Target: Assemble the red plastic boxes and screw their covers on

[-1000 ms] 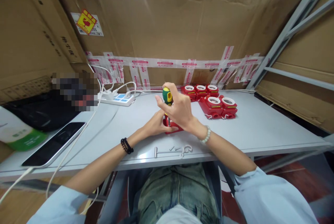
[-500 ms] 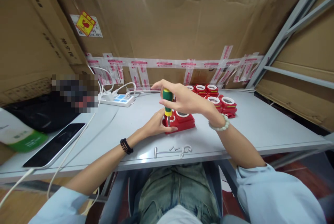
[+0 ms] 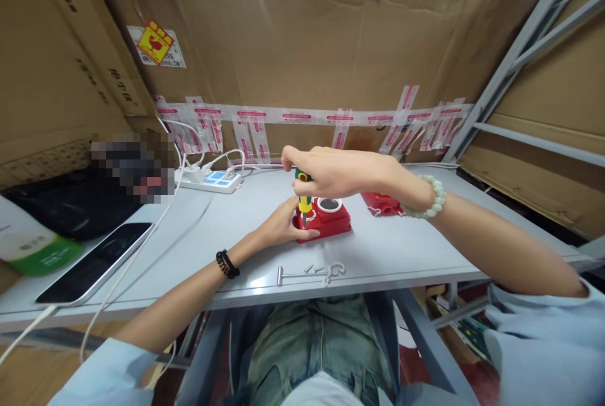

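A red housing (image 3: 333, 223) with a white-ringed round window lies on the table in front of me. My left hand (image 3: 282, 224) is closed around its left end, with the thumb along the near side. From above, my right hand (image 3: 331, 173) grips a screwdriver (image 3: 305, 204) with a green and yellow handle. The screwdriver stands nearly upright, its shaft tip down at the left part of the housing. Whether the tip sits in a screw is too small to tell. Part of the handle is hidden behind my right fingers.
Near the front edge lie a T-shaped metal tool (image 3: 280, 276) and small white parts (image 3: 336, 270). Another red housing (image 3: 385, 204) is partly behind my right arm. Leftward are a power strip (image 3: 215, 181), a phone (image 3: 94, 264) and a white cable (image 3: 125, 267). Cardboard (image 3: 302, 46) stands behind.
My right hand has turned about the screwdriver, and its wrist and elbow have swung out to the right. The forearm now covers most of the red housings behind. My left hand stays put.
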`<act>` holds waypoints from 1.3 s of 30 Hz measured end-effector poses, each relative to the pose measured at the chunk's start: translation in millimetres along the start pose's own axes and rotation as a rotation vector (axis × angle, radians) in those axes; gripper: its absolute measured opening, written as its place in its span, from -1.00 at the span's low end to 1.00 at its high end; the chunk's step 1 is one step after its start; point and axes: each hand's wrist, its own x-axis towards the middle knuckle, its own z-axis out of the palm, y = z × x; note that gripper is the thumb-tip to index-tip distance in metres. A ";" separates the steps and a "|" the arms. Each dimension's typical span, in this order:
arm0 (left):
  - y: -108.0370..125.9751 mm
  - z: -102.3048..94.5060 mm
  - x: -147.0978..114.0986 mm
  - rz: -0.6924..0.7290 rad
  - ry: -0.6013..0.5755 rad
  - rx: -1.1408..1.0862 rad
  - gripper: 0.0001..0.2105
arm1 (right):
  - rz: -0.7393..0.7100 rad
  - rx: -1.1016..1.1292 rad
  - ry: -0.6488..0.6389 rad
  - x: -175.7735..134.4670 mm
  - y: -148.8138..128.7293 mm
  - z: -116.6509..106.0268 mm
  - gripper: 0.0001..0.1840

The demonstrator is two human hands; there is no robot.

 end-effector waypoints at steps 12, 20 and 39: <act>-4.4 0.7 -0.3 0.002 -0.005 0.028 -0.39 | -0.109 0.025 -0.136 3.1 6.0 -7.5 -0.67; -4.2 1.0 -0.1 0.014 0.012 0.012 -0.39 | -0.043 0.010 -0.100 1.7 -4.5 -7.2 -0.83; 3.0 -7.6 -6.7 0.174 0.161 0.131 -0.40 | -0.141 0.155 0.005 4.2 5.7 1.1 -0.90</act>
